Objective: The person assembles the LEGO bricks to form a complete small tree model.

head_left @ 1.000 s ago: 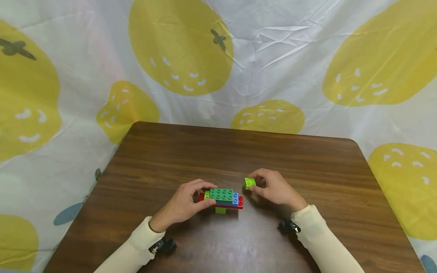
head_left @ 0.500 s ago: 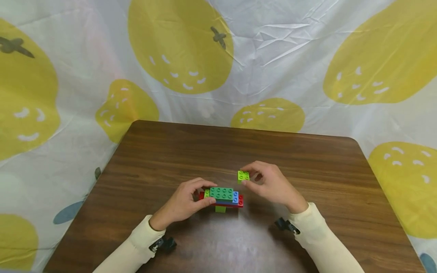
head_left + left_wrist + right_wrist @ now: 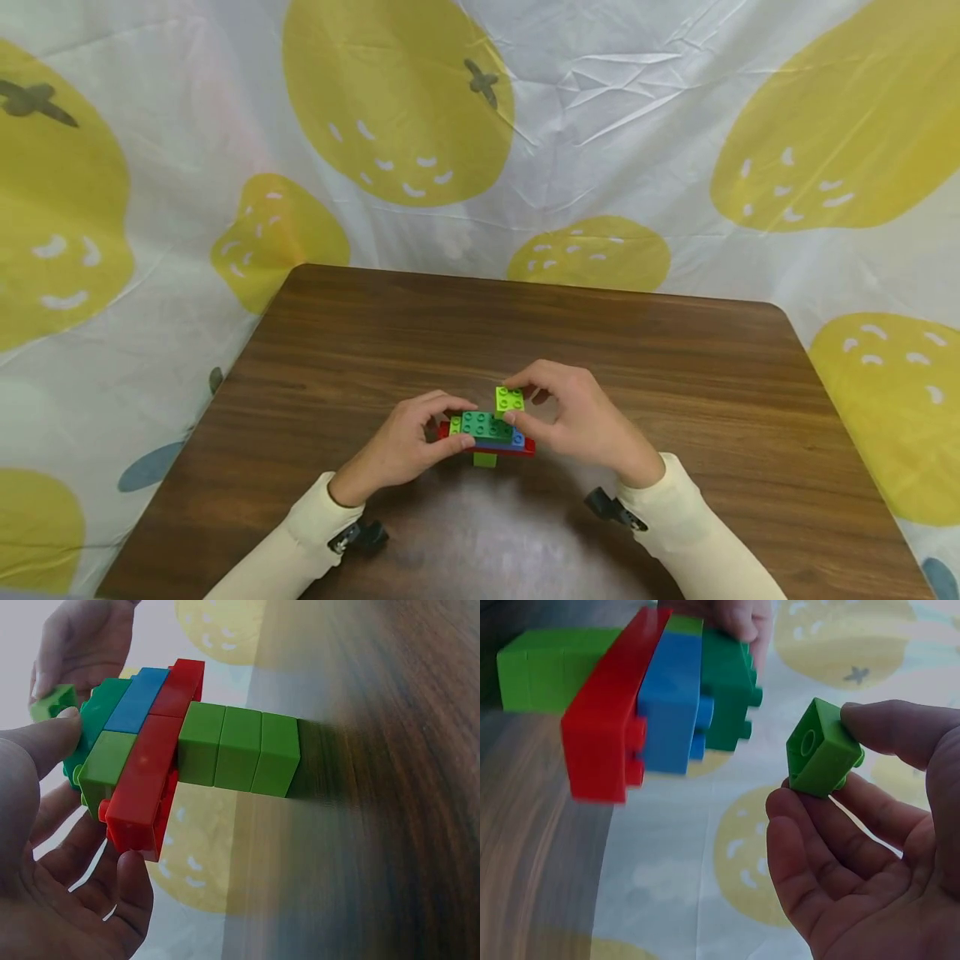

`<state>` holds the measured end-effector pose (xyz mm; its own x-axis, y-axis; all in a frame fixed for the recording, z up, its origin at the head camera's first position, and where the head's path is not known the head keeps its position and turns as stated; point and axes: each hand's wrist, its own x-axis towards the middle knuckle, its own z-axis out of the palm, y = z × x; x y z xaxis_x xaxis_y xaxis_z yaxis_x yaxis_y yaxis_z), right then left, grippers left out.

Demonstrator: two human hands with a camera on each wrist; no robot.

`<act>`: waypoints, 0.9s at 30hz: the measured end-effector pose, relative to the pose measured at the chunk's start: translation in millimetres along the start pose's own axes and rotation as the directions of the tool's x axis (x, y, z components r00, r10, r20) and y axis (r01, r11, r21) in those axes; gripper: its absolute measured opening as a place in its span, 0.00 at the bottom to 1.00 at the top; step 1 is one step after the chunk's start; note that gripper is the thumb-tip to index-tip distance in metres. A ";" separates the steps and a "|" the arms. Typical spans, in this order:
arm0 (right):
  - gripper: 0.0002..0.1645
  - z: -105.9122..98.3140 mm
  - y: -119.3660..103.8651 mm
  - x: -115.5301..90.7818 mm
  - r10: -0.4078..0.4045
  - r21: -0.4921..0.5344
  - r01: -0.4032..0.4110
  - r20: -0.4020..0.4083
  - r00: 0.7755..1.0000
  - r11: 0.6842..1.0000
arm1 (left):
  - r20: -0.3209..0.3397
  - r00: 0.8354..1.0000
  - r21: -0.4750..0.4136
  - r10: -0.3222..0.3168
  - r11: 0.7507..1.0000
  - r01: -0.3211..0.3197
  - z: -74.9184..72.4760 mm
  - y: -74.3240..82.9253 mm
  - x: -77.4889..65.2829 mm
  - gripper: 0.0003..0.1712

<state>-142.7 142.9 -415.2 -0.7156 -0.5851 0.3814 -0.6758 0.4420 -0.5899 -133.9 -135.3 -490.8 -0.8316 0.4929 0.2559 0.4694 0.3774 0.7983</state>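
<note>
A built stack of toy building bricks stands on the wooden table. Its foot is a column of light-green bricks, with red bricks laid across the top. Above the red come a blue brick beside a small light-green brick, then a dark-green brick with its studs up. My left hand holds the stack's left end, thumb at the front and fingers behind. Between thumb and fingertips, my right hand pinches a loose light-green four-stud brick over the dark-green brick's right end, a gap between them.
The brown wooden table reaches back to a white cloth printed with yellow fruit. Small black wrist cameras sit at both cuffs, the left camera and the right camera.
My right hand has lifted the loose light-green brick off the table and carried it left, over the stack's right side. My left hand has stayed in place on the stack.
</note>
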 end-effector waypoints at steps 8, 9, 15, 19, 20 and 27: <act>0.17 14.8 -6.7 1.5 0.007 0.006 -0.008 0.028 1.000 1.000 | 0.011 1.000 0.001 -0.002 1.000 0.002 0.0 0.0 -0.9 0.20; 0.17 16.0 -6.9 1.4 0.011 0.007 -0.012 0.029 1.000 1.000 | 0.013 1.000 0.000 -0.002 1.000 0.002 0.0 0.1 -1.0 0.20; 0.17 21.7 -7.0 1.0 0.041 -0.002 -0.041 0.047 0.998 0.999 | 0.012 1.000 0.002 -0.006 1.000 0.006 -0.2 0.5 -1.5 0.20; 0.17 24.1 -5.6 0.4 0.048 -0.010 -0.047 0.049 0.998 0.999 | 0.012 1.000 0.006 -0.008 1.000 0.008 -0.4 0.5 -1.5 0.21; 0.17 24.7 -5.1 0.3 0.049 -0.012 -0.049 0.049 0.998 0.999 | 0.013 1.000 0.004 -0.008 1.000 0.008 -0.4 0.4 -1.3 0.21; 0.17 28.5 -3.7 1.0 0.039 -0.004 -0.039 0.064 0.997 0.999 | 0.006 1.000 0.015 -0.003 1.000 0.003 -0.2 0.8 -0.8 0.21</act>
<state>-135.9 121.3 -432.9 -0.7286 -0.6098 0.3118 -0.6483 0.4674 -0.6010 -132.9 -135.6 -490.3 -0.8311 0.4968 0.2499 0.4712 0.3905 0.7909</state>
